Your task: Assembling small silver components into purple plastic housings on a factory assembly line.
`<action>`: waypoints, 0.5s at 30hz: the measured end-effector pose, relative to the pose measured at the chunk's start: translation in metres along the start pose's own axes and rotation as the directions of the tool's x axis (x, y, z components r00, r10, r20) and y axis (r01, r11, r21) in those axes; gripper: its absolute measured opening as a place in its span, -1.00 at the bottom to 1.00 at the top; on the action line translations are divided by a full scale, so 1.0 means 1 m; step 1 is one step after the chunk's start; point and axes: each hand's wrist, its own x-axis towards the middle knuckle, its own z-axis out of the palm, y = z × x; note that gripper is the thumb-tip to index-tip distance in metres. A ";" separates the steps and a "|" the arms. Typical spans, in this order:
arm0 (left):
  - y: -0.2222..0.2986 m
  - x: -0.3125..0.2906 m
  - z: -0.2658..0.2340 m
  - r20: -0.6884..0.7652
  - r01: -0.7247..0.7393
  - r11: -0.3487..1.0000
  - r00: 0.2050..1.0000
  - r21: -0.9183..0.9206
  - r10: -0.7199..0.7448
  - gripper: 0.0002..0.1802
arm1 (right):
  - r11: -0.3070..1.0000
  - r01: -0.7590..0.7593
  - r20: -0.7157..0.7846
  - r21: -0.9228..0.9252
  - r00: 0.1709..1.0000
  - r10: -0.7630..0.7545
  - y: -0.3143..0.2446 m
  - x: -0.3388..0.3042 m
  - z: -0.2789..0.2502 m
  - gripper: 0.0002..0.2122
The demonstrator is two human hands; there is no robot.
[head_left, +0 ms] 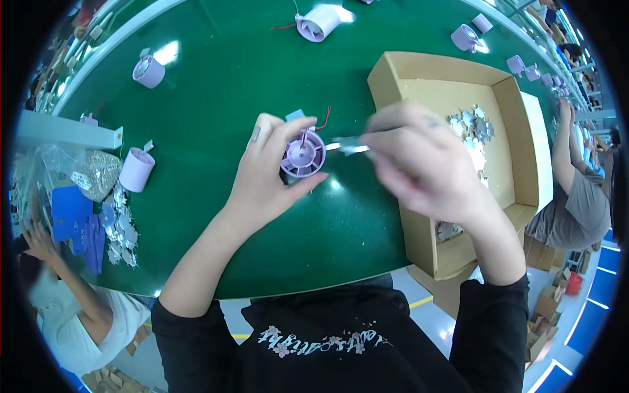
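Fingers of my left hand (261,167) gripped a purple fan (302,156) over the green table (236,59), spoked end toward my camera. Those of my right hand (419,160), blurred, were closed on a shiny strip (354,149) pointing at the fan's rim; I couldn't tell whether the two touched. Further right, a cardboard box (452,67) held flat metal pieces (483,129).

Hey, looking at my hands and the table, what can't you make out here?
- Head view: motion blurs the right hand and the silvery piece at it; kind and grip unclear.
- Head view: the left hand hides part of the purple fan housing.
- Head view: the far-right purple housings are too small for detail.
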 end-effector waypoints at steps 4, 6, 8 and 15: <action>-0.003 0.002 0.006 -0.004 -0.053 0.998 0.999 -0.042 0.053 -0.15 | 0.990 0.140 0.105 -0.028 0.985 -0.136 0.000 0.008 0.040 -0.77; -0.003 -0.003 0.003 0.020 0.012 0.998 1.000 -0.054 -0.011 -0.15 | 0.989 0.141 0.144 -0.043 0.980 -0.134 -0.004 0.008 0.041 -0.80; -0.007 -0.003 0.001 0.035 -0.018 0.992 0.999 -0.123 0.022 -0.15 | 0.991 0.075 0.167 -0.110 0.984 -0.056 -0.009 0.008 0.038 -0.79; -0.016 -0.005 -0.001 -0.006 -0.054 0.983 0.999 -0.178 0.054 -0.21 | 0.987 -0.052 0.282 -0.151 0.955 0.093 -0.017 0.008 0.041 -0.81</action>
